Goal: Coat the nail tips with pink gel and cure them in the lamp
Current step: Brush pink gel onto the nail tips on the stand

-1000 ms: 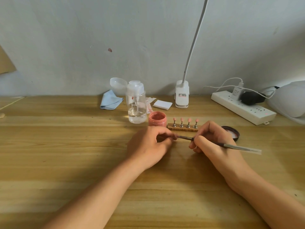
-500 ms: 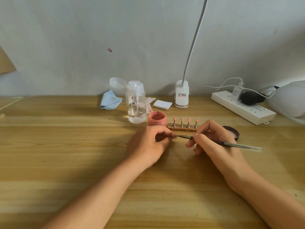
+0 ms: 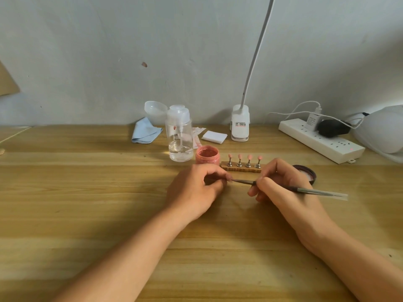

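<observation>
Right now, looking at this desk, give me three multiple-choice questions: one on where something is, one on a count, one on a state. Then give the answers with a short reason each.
1. Where does the pink gel jar stand relative to the wooden stand?
A. Close beside its left end
B. Far off to its right
C. In front of it, nearer the person

2. How many nail tips sit on the wooden stand?
A. Two
B. Four
C. Six

3. What state is the pink gel jar in?
A. Capped
B. Tipped on its side
C. Open and upright

Answers:
1 A, the jar sits just left of the stand's left end.
2 B, four pink tips stand in a row on their holders.
3 C, the gel surface shows from above, and the lid lies on the table by the right hand.
</observation>
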{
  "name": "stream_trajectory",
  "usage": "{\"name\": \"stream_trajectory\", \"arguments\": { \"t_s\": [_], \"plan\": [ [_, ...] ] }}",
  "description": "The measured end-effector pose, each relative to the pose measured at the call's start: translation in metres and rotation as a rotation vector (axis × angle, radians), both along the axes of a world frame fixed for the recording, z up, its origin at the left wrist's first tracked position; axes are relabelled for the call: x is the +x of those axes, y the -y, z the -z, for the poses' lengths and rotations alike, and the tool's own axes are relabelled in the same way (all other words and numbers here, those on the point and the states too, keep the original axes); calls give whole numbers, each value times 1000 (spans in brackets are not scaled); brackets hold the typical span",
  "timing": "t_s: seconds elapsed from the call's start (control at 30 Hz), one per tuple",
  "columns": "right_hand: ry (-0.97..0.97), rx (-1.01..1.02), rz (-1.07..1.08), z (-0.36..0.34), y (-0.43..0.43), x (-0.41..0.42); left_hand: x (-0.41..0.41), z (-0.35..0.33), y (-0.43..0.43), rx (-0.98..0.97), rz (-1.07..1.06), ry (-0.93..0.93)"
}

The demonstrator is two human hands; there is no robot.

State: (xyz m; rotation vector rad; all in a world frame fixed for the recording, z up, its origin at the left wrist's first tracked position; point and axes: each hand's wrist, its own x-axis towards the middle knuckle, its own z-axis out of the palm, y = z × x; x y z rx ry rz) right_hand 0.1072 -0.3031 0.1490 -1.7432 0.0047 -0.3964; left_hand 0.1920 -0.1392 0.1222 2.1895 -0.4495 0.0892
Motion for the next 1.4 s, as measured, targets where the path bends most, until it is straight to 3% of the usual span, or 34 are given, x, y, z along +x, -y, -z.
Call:
{"name": "stream_trajectory", "arguments": {
  "t_s": [1.4],
  "plan": [
    [45,-32,-30,0,-2,-1,-2,-2,-2,12,47,25]
  ]
}}
